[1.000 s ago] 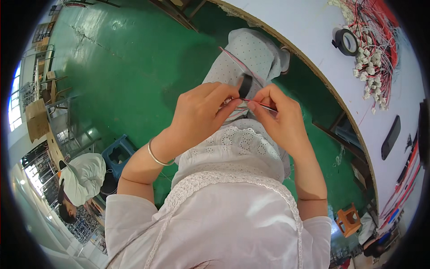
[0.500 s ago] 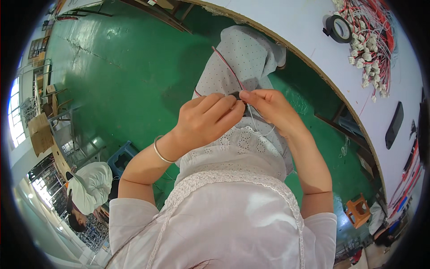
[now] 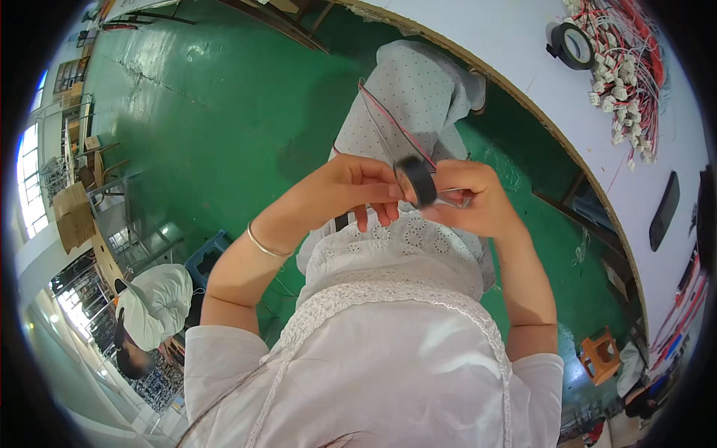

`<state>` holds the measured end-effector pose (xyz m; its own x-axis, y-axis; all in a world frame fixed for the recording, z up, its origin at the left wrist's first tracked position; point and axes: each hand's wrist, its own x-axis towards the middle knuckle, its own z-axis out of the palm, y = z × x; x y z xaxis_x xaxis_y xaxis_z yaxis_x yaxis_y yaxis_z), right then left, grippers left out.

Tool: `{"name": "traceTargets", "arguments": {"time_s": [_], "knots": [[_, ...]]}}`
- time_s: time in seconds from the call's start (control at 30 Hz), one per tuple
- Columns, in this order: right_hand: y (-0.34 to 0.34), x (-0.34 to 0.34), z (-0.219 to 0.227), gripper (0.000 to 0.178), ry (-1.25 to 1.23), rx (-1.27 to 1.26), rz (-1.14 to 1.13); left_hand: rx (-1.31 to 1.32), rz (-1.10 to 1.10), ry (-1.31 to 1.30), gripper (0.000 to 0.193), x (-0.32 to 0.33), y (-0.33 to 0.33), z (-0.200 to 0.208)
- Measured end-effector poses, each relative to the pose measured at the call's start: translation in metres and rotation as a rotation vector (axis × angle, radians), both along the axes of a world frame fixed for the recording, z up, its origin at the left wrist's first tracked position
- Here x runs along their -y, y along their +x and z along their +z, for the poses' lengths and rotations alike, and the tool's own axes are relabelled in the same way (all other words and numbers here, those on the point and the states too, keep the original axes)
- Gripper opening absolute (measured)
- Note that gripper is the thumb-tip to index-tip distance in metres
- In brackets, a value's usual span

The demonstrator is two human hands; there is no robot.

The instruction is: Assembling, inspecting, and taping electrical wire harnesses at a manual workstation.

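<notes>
In front of my lap, my left hand [image 3: 347, 190] pinches a roll of black tape [image 3: 423, 181] at its near side, with the lower fingers curled loosely below. Just to its right, my right hand [image 3: 472, 200] is closed, thumb and fingers pressed together on thin wires. Red and black wire [image 3: 399, 127] loops up from between the hands over my dotted trousers. A pale, thin strand shows at the right fingertips; the exact grip there is partly hidden by the roll.
On the white table [image 3: 590, 142] at the right lie another black tape roll [image 3: 573, 46], a heap of wires with white connectors [image 3: 621, 89] and a dark phone [image 3: 663, 211]. An orange stool [image 3: 600, 357] stands lower right. A person in white [image 3: 157, 302] sits lower left near a blue stool [image 3: 205, 254].
The black tape roll has come up into plain view between my hands. My left fingers have opened out around it, and my right hand has turned and shifted slightly right.
</notes>
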<state>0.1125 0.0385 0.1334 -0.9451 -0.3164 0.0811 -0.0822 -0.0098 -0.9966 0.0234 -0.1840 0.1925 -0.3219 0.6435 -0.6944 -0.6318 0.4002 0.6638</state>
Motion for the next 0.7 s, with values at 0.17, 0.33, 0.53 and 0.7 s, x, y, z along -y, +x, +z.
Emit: {"name": "traceTargets", "arguments": {"time_s": [0.17,0.33,0.53,0.7], "knots": [[-0.001,0.0,0.011,0.031,-0.331,0.281,-0.127,-0.478,-0.185,0.036,0.009,-0.003,0.006,-0.005],[-0.014,0.009,0.015,0.043,0.0,0.648,-0.267,-1.776,-0.448,-0.176,0.014,-0.012,0.014,-0.002],[-0.027,0.012,0.009,0.036,-0.048,0.68,-0.213,-2.146,-0.494,-0.209,0.021,-0.025,0.017,-0.005],[-0.029,0.007,0.015,0.025,-0.156,0.777,-0.211,-2.085,-0.541,-0.173,0.017,-0.024,0.02,-0.015]]}}
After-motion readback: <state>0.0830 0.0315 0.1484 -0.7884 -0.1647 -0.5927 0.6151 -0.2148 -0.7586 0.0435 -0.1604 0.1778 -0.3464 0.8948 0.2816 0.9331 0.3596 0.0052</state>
